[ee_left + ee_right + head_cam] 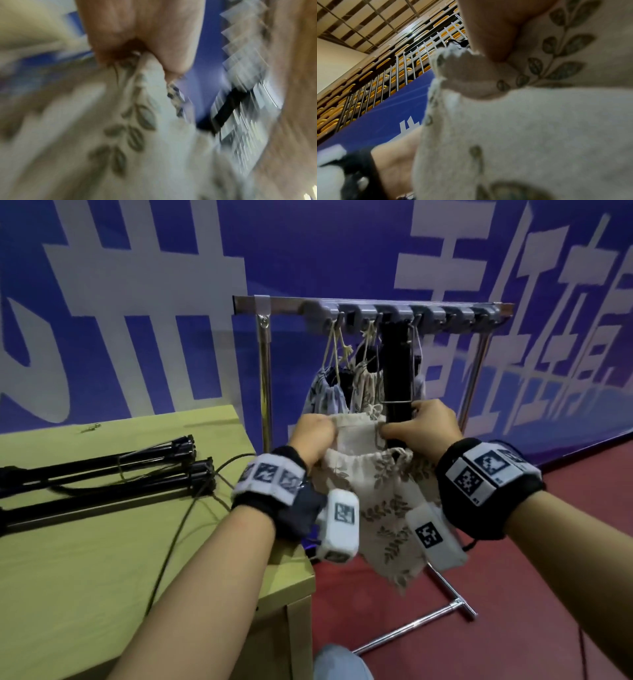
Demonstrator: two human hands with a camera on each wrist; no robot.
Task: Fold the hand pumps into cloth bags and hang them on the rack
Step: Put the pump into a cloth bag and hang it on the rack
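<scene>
A cream cloth bag (387,508) with a leaf print hangs between my hands in front of the metal rack (281,302). A black hand pump (396,371) stands upright out of the bag's mouth, its lower end inside. My left hand (313,433) pinches the left side of the rim. My right hand (423,428) grips the right side of the rim, against the pump's shaft. In the blurred left wrist view my left hand (142,40) pinches the bag (137,121). The right wrist view shows my right hand (496,33) pinching the bag (522,128).
Two filled bags, one bluish (325,395) and one leaf-printed (364,388), hang by cords from the rack's left hooks; hooks further right look bare. Several folded black pumps (102,474) and a cord lie on the yellow table (102,559) at left. The rack's foot (411,631) crosses the red floor.
</scene>
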